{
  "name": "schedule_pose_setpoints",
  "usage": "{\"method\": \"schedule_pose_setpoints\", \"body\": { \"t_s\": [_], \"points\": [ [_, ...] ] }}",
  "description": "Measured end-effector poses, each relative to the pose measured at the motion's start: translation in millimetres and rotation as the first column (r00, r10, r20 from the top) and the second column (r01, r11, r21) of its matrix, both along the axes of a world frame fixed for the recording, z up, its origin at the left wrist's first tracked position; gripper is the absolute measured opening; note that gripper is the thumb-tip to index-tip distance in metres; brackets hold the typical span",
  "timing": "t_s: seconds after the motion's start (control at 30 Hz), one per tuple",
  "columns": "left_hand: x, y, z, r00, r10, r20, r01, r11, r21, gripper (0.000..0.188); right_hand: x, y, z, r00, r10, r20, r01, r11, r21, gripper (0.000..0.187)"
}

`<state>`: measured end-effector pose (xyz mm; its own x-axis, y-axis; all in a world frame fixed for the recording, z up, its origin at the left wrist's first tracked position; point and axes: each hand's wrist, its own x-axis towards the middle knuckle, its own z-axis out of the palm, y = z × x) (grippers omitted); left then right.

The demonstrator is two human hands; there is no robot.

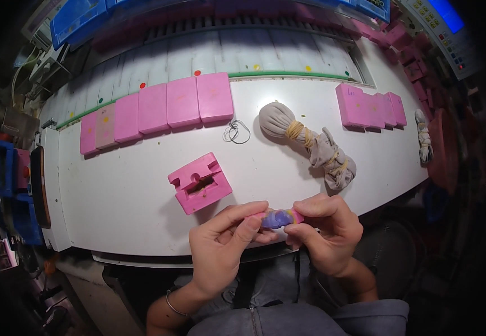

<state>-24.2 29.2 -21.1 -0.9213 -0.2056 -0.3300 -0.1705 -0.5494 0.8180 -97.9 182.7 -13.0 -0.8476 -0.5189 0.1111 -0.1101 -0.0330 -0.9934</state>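
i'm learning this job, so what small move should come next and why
Perhaps steady the purple piece with the left hand and relax the right hand slightly: fingers of both pinch its ends and partly cover them, so loosening one side should show more.

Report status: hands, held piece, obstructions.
Left hand and right hand pinching opposite ends of purple-and-pink piece. Pink notched block on table beyond left hand. Nothing visibly blocking.

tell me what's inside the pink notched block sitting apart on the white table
Inside the pink, notched, rectangular block, a dark, brownish recess shows. Shadow hides its bottom, so I cannot tell whether anything lies deeper; the near wall also covers part.
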Motion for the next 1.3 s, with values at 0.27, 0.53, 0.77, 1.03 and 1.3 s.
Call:
{"method": "schedule_pose_setpoints", "body": {
  "t_s": [0.27,0.53,0.77,1.03,1.3],
  "points": [
    [-0.6,7.9,-0.3,0.964,0.105,-0.245,-0.177,0.939,-0.295,0.023,-5.6,2.7,16.9,0.926,0.015,0.378,0.003,0.999,-0.049,0.014],
    [-6.3,7.1,-7.6,0.816,-0.095,-0.570,-0.408,0.605,-0.684,0.023,-17.8,2.6,31.0,0.804,0.060,0.592,-0.079,0.997,0.006,0.012],
    [-7.2,7.1,-12.3,0.814,-0.114,-0.570,-0.400,0.602,-0.692,0.025,-21.3,3.5,25.2,0.752,0.092,0.652,-0.087,0.995,-0.040,0.010],
    [-5.9,14.0,-7.8,0.975,0.050,-0.218,-0.057,0.998,-0.026,0.036,-6.2,-9.2,10.2,0.851,0.080,-0.518,0.114,0.936,0.333,0.057],
    [-15.7,4.6,-1.6,0.999,-0.033,0.010,0.028,0.946,0.324,0.036,-28.1,-25.5,8.8,0.682,0.199,-0.704,0.123,0.917,0.379,0.065]
  ]
}}
